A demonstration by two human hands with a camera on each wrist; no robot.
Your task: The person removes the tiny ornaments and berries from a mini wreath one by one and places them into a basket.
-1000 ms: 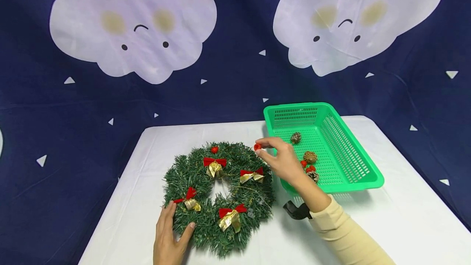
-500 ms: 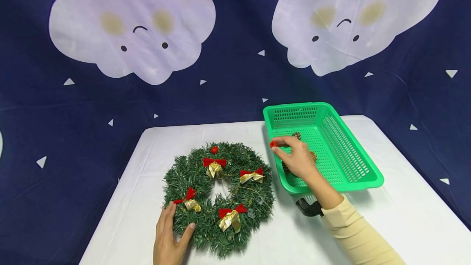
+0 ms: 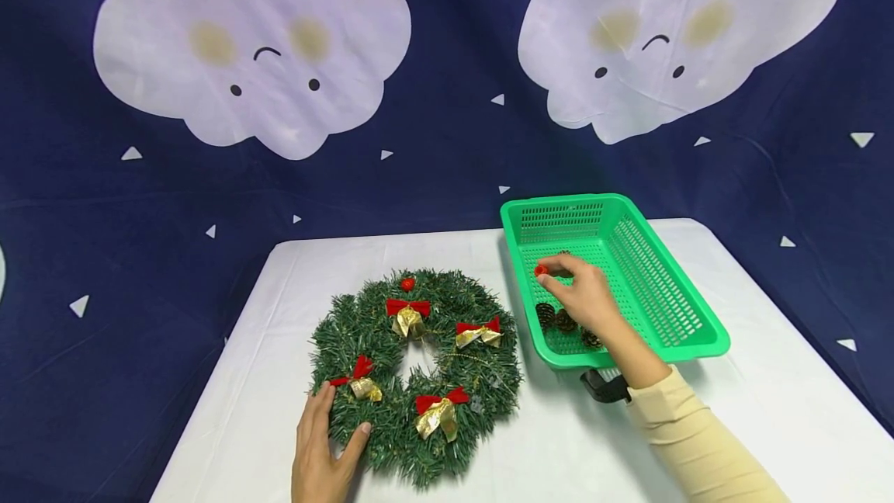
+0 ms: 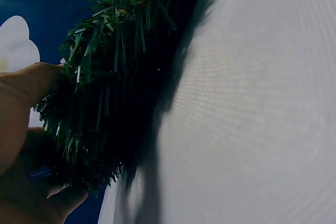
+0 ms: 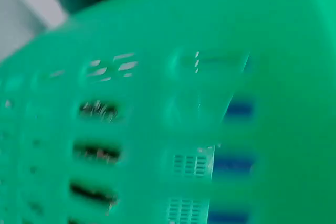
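My left hand (image 3: 321,445) rests at the lower left edge of a green Christmas wreath (image 3: 482,383), thumb spread from the fingers. In the left wrist view the wreath's edge (image 4: 100,93) lies between thumb and fingers. Over the green plastic basket (image 3: 660,254), thumb and fingertips of my right hand (image 3: 587,293) pinch a small round red ornament (image 3: 541,271). Several pine cones (image 3: 545,315) lie in the basket below that hand, which partly hides the contents. Only the basket's slotted wall (image 5: 152,124) fills most of the right wrist view, blurred; the hand is not seen there.
Bows of red and gold, such as the lower one (image 3: 438,414), and a red ornament (image 3: 407,284) decorate the wreath. A white cloth (image 3: 265,363) covers the table. Behind it hangs a dark blue backdrop (image 3: 454,45) with clouds. A black strap (image 3: 604,387) is at the right wrist.
My right hand has moved right with the red ornament, from beside the wreath to over the basket. The left hand and the wreath have stayed in place.
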